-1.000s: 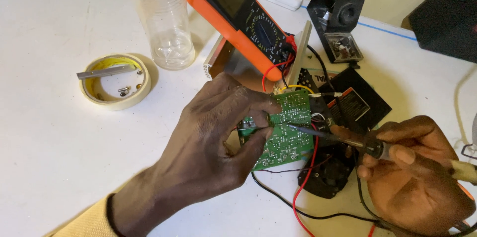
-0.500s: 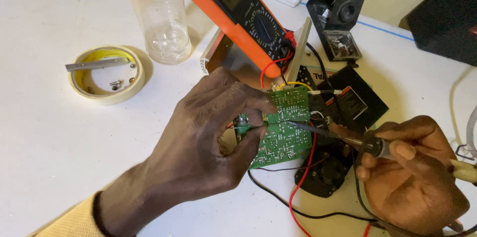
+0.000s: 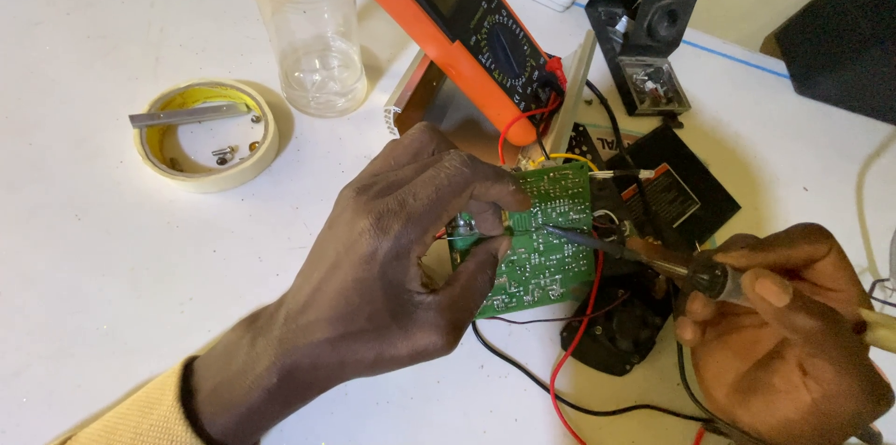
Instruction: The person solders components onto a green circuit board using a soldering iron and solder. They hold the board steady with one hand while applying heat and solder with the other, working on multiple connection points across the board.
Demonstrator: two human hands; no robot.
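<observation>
My left hand (image 3: 392, 268) grips the left edge of a green circuit board (image 3: 546, 240) and pinches a thin strand of solder wire against it. The board is tilted up off the white table (image 3: 84, 258). In my right hand (image 3: 784, 333) is a soldering iron (image 3: 653, 258), its dark tip touching the middle of the board. Red and black wires (image 3: 579, 352) run out from under the board.
An orange multimeter (image 3: 467, 25) leans on a metal piece behind the board. A clear plastic bottle (image 3: 313, 25) and a tape roll (image 3: 205, 132) with small screws stand at the left. A black holder (image 3: 644, 34), a black module (image 3: 677, 193) and a fan (image 3: 621, 333) lie to the right.
The view has shifted slightly. My left hand has closed more over the board's edge; the iron's tip stays on the board.
</observation>
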